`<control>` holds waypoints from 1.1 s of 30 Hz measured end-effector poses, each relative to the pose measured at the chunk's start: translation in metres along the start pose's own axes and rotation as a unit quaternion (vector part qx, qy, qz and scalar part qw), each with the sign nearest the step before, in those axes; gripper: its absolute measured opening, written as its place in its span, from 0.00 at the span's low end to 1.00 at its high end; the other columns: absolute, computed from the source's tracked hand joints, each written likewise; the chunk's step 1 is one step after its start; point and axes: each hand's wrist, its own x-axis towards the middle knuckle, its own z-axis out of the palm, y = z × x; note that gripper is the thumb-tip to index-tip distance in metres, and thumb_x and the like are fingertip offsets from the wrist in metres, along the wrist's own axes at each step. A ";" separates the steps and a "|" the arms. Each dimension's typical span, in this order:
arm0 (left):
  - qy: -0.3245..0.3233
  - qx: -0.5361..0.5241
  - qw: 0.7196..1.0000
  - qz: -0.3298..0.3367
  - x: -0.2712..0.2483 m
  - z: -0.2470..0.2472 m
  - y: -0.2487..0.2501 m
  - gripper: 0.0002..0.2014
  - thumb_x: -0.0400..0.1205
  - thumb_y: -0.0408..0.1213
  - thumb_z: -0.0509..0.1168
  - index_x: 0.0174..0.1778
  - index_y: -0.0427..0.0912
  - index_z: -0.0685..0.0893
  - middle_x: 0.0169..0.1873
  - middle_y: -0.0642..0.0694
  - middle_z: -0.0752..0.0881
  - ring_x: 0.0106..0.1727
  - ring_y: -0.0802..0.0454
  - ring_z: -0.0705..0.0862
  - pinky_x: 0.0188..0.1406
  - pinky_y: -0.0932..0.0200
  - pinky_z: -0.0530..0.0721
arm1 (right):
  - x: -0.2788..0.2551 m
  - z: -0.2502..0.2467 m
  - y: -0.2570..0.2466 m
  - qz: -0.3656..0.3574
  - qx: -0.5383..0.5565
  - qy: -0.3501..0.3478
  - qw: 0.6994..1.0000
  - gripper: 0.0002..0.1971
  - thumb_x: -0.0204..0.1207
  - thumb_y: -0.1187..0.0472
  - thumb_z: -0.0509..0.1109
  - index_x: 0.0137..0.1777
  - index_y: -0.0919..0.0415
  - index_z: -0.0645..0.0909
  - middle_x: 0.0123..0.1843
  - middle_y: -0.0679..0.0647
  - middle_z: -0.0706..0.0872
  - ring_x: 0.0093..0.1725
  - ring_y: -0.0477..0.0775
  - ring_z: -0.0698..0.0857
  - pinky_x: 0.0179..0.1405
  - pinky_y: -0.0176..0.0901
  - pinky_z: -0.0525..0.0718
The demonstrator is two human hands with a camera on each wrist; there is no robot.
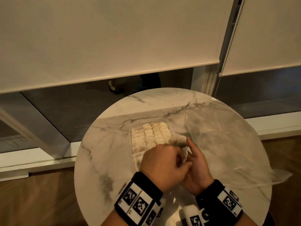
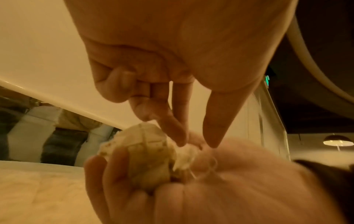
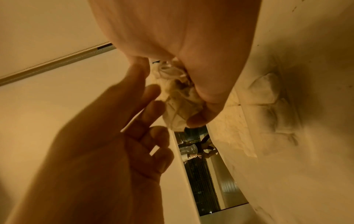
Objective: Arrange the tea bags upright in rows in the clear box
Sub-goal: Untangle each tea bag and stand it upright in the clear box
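table [image 1: 114, 144]: glossy, smooth marble-look top, grey-veined | tea bags [image 1: 151, 134]: matt, papery gauze, slightly crumpled, with thin thread strings [image 2: 207, 166] | clear box [image 1: 163, 119]: thin transparent plastic | plastic bag [image 1: 228, 144]: crinkled translucent film | blinds [image 1: 114, 38]: matt cloth | bead chain [image 1: 228, 46]: metal | floor [image 1: 40, 201]: brown wood, low sheen | wristbands [image 1: 146, 181]: black cloth

The right hand [image 3: 172, 37] comes in from twelve o'clock and grips a crumpled bunch of tea bags [image 3: 178, 106] at centre. The left hand [image 3: 95, 151], from seven o'clock, pinches the bunch's eleven-o'clock edge.

On the table [image 1: 114, 152], the clear box [image 1: 164, 120] holds tea bags [image 1: 151, 134] in rows.
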 end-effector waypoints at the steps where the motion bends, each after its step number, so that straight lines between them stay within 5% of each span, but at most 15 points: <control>1: -0.010 0.023 1.000 -0.011 0.001 0.005 0.003 0.18 0.77 0.63 0.62 0.46 0.55 0.87 0.37 0.57 0.87 0.40 0.57 0.85 0.42 0.53 0.86 | 0.001 -0.002 0.001 -0.008 0.002 0.006 1.000 0.30 0.79 0.36 0.67 0.66 0.63 0.83 0.54 0.62 0.87 0.56 0.59 0.88 0.63 0.52 0.84; 7: -0.022 0.060 0.998 -0.016 0.006 0.014 0.013 0.13 0.82 0.52 0.60 0.51 0.53 0.87 0.42 0.51 0.89 0.45 0.47 0.87 0.40 0.53 0.83 | 0.005 -0.004 -0.002 -0.051 0.037 0.016 0.998 0.28 0.81 0.39 0.66 0.70 0.61 0.77 0.62 0.61 0.81 0.68 0.61 0.78 0.85 0.56 0.63; 9: -0.005 0.034 0.999 -0.006 0.005 0.013 0.013 0.12 0.81 0.52 0.60 0.50 0.54 0.87 0.42 0.52 0.89 0.44 0.49 0.87 0.39 0.53 0.82 | 0.005 -0.007 -0.002 -0.058 0.027 0.015 0.998 0.24 0.82 0.42 0.66 0.65 0.62 0.81 0.57 0.61 0.83 0.62 0.60 0.82 0.79 0.53 0.73; 12: 0.013 -0.080 0.997 -0.008 0.003 0.008 0.007 0.11 0.78 0.53 0.62 0.47 0.56 0.87 0.37 0.57 0.89 0.39 0.58 0.86 0.39 0.53 0.85 | 0.002 -0.002 -0.005 -0.076 0.011 0.010 0.997 0.18 0.83 0.48 0.66 0.50 0.62 0.87 0.47 0.59 0.88 0.48 0.55 0.89 0.55 0.48 0.86; 15: 0.007 -0.222 0.975 -0.022 0.002 0.003 -0.001 0.06 0.76 0.48 0.69 0.42 0.52 0.89 0.32 0.57 0.89 0.35 0.59 0.87 0.38 0.53 0.86 | 0.002 0.001 -0.008 -0.067 0.029 -0.016 0.997 0.23 0.86 0.53 0.59 0.37 0.64 0.89 0.36 0.59 0.89 0.37 0.54 0.91 0.36 0.43 0.90; 18: 0.008 -0.332 0.943 -0.024 0.001 -0.003 -0.011 0.03 0.77 0.39 0.73 0.38 0.50 0.89 0.32 0.53 0.89 0.34 0.58 0.86 0.35 0.59 0.84 | 0.001 0.002 -0.008 -0.052 0.025 -0.014 0.998 0.21 0.87 0.55 0.58 0.41 0.65 0.86 0.40 0.63 0.89 0.42 0.59 0.92 0.43 0.49 0.92; 21: 0.007 -0.429 0.903 -0.026 0.002 -0.010 -0.023 0.04 0.76 0.36 0.72 0.36 0.46 0.87 0.30 0.50 0.87 0.33 0.55 0.84 0.35 0.61 0.82 | 0.005 -0.002 -0.005 -0.044 0.028 0.014 0.999 0.18 0.85 0.55 0.63 0.60 0.71 0.85 0.59 0.68 0.89 0.62 0.65 0.88 0.64 0.58 0.88; 23: 0.012 -0.487 0.872 -0.039 0.002 -0.014 -0.035 0.03 0.75 0.34 0.70 0.37 0.38 0.86 0.30 0.47 0.85 0.33 0.54 0.83 0.35 0.61 0.82 | 0.004 0.000 -0.006 -0.042 0.032 0.023 0.998 0.16 0.83 0.58 0.66 0.59 0.71 0.87 0.59 0.69 0.89 0.59 0.65 0.89 0.68 0.61 0.84; 26: 0.025 -0.532 0.843 -0.077 0.003 -0.020 -0.048 0.04 0.73 0.33 0.69 0.35 0.36 0.83 0.29 0.45 0.82 0.32 0.52 0.82 0.33 0.59 0.82 | 0.003 0.004 -0.010 -0.039 0.042 0.026 0.998 0.10 0.80 0.61 0.70 0.45 0.68 0.86 0.39 0.62 0.89 0.36 0.55 0.90 0.49 0.50 0.92; 28: 0.041 -0.560 0.818 -0.122 0.002 -0.023 -0.056 0.02 0.71 0.33 0.67 0.33 0.39 0.82 0.28 0.44 0.80 0.30 0.52 0.80 0.29 0.58 0.83 | 0.004 0.003 -0.012 -0.023 0.055 0.047 0.997 0.08 0.74 0.61 0.73 0.43 0.68 0.84 0.40 0.64 0.88 0.36 0.57 0.90 0.36 0.43 0.90; 33: 0.071 -0.578 0.782 -0.221 0.003 -0.024 -0.081 0.03 0.71 0.34 0.65 0.35 0.38 0.79 0.28 0.43 0.76 0.28 0.48 0.78 0.27 0.57 0.82 | 0.004 0.001 -0.016 -0.012 0.064 0.060 0.996 0.08 0.72 0.61 0.74 0.44 0.68 0.83 0.45 0.67 0.88 0.43 0.59 0.90 0.37 0.41 0.90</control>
